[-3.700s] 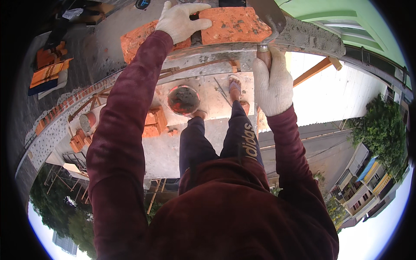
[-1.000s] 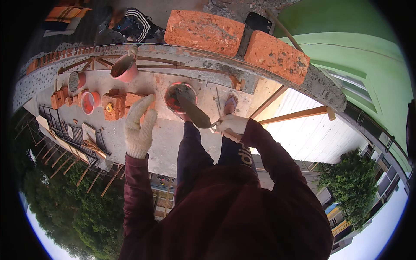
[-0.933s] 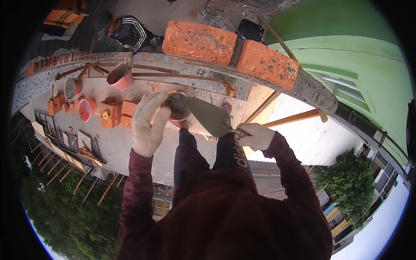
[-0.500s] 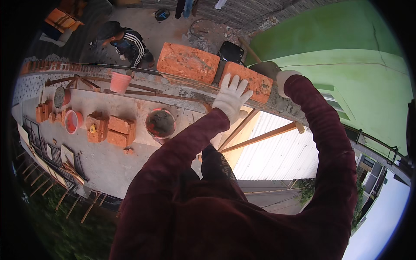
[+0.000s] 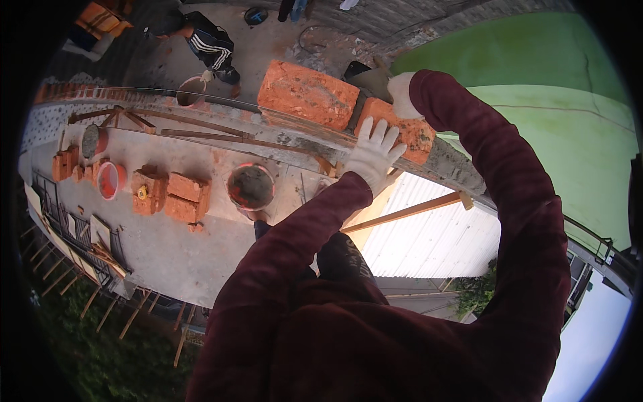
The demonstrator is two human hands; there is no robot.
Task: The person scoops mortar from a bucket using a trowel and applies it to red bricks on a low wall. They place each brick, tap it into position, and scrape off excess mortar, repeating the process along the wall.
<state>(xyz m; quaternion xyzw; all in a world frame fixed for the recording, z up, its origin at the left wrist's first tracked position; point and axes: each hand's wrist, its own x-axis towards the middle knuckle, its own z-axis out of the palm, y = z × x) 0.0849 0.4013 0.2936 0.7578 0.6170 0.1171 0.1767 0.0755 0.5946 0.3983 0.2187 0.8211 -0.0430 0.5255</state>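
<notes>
My left hand (image 5: pixel 376 153), in a white glove, has its fingers spread over the near face of an orange brick (image 5: pixel 416 137) on the wall top (image 5: pixel 455 164). Behind this brick, my right hand (image 5: pixel 403 96), gloved too, is closed on a trowel; its handle is hidden in the grip. The mortar-smeared trowel blade (image 5: pixel 372 82) reaches left from the fist, over the far side of the gap between the bricks. Left of that gap sits another orange brick (image 5: pixel 308 94). Grey mortar shows along the wall right of the near brick.
A taut string (image 5: pixel 221 98) runs along the wall. Below stand a mortar bucket (image 5: pixel 250 187), a pink bucket (image 5: pixel 110 181) and brick stacks (image 5: pixel 187 197). Wooden braces (image 5: pixel 408 213) lean at the wall. Beyond it a co-worker (image 5: pixel 209 43) bends, one hand at another bucket (image 5: pixel 191 92).
My right hand and the trowel have swung left and away, behind the brick joint. The left hand stays on the brick. The co-worker's bucket has moved from the near side of the string to beyond it.
</notes>
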